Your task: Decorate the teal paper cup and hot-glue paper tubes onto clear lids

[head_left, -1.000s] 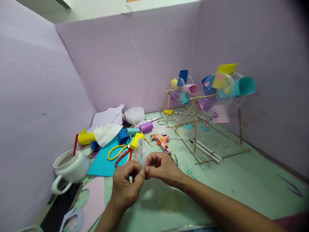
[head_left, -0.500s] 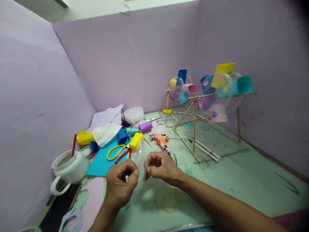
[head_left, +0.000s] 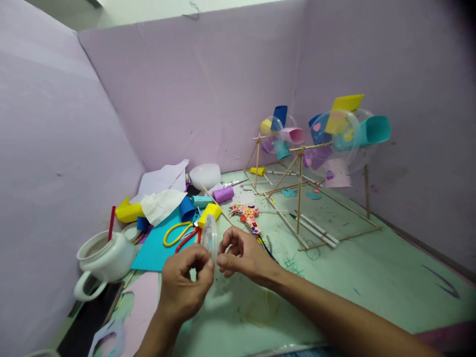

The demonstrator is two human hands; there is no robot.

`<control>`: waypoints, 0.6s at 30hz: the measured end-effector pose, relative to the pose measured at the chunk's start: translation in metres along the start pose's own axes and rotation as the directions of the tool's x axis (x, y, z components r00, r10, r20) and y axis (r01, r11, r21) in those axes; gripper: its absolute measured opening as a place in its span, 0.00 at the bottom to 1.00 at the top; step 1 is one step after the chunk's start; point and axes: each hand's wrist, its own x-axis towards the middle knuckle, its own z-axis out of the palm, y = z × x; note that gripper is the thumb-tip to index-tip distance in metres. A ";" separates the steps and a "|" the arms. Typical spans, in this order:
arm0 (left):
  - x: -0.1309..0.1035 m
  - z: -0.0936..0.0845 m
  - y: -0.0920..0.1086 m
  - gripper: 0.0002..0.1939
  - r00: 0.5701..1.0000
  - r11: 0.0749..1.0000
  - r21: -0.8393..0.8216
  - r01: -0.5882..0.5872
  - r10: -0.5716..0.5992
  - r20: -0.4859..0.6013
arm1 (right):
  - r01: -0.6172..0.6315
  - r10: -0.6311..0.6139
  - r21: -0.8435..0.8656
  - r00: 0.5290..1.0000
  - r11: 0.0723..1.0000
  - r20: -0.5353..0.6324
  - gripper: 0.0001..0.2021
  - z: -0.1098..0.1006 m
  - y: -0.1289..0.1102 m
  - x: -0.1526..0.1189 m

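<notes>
A clear round plastic lid (head_left: 210, 235) stands nearly edge-on between my hands, above the pale green table (head_left: 334, 277). My left hand (head_left: 189, 280) pinches its lower edge between thumb and fingers. On the lid's other side, my right hand (head_left: 238, 255) has curled fingers and a thumb drawn together close to the rim; anything between those fingertips is too small to make out. Just beyond the lid lie a yellow paper tube (head_left: 209, 214), scissors with yellow and red handles (head_left: 178, 234), and a patterned glue gun (head_left: 247, 215).
Two stick frames carry wheels of clear lids and coloured paper tubes, the nearer wheel (head_left: 336, 136) at the right. A white teapot (head_left: 111, 258), blue paper (head_left: 152, 253) and paper scraps lie left. White pencils (head_left: 316, 230) lie beneath the nearer frame.
The lid has turned and shifted slightly left between my hands. My right hand has moved up a little, with its fingers slightly looser.
</notes>
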 end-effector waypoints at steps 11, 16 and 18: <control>0.000 0.002 -0.001 0.10 0.995 0.991 0.088 -0.099 0.098 0.024 | -0.015 0.013 0.066 1.000 0.998 0.019 0.14 0.001 0.001 0.001; -0.006 0.010 -0.001 0.08 0.965 0.947 0.190 -0.261 0.249 0.085 | 0.095 -0.109 -0.108 0.986 0.990 -0.129 0.10 0.001 0.009 0.003; -0.008 0.012 -0.001 0.05 0.955 0.917 0.268 -0.296 0.281 0.092 | 0.145 -0.161 -0.118 0.976 0.982 -0.147 0.11 0.001 0.010 0.003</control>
